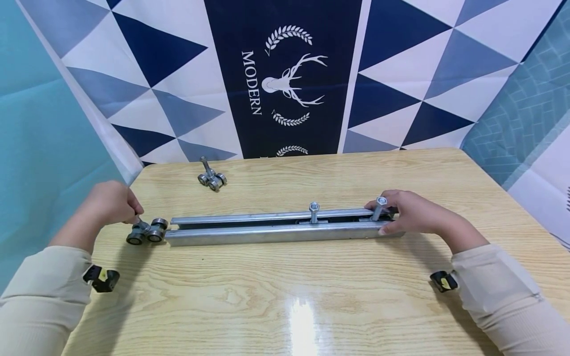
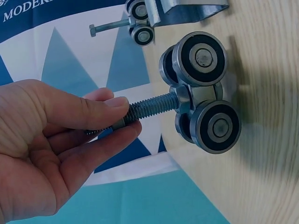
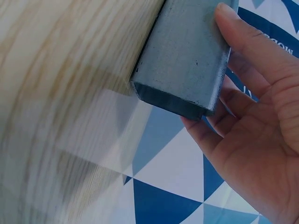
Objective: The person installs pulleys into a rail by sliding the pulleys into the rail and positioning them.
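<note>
A slotted steel channel track (image 1: 249,236) lies lengthwise on the table. Two bolts with nuts stand up out of its slot, a middle bolt (image 1: 314,213) and a right bolt (image 1: 379,209). At the track's right end, my right hand (image 1: 414,212) grips the sides, thumb on the near wall. Beside the left end, my left hand (image 1: 109,203) holds a four-wheeled roller trolley (image 1: 156,231) by its stem. In the left wrist view, thumb and fingers pinch the threaded bolt (image 2: 156,103); the wheels (image 2: 217,127) face the track's left mouth.
Another roller trolley (image 1: 213,179) stands at the back left of the wooden table (image 1: 249,291), its bolt pointing up. A patterned cloth (image 1: 178,74) hangs directly behind the table's back edge. Small black cameras are strapped to both wrists.
</note>
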Demonstrator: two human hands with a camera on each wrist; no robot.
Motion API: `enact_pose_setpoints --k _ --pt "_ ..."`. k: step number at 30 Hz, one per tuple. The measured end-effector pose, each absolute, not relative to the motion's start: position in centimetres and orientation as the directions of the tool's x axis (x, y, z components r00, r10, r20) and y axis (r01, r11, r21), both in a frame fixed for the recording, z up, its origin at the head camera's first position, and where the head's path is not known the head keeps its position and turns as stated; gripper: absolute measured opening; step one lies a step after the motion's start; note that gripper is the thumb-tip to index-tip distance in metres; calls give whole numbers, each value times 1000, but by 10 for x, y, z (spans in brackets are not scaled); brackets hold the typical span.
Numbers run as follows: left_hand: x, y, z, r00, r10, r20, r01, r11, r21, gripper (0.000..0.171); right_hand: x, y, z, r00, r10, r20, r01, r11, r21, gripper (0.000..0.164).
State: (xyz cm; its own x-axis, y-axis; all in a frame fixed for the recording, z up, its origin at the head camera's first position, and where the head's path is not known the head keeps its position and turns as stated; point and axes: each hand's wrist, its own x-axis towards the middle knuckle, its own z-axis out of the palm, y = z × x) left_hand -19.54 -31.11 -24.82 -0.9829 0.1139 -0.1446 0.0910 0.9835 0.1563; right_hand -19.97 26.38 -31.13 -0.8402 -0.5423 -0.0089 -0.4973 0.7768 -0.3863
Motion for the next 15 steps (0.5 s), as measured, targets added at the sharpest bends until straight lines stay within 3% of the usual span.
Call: enact_pose_setpoints --k 15 --pt "-195 -302 -254 -977 134 -167 106 980 169 4 -200 264 -313 -842 -539 -3 -496 777 -386 54"
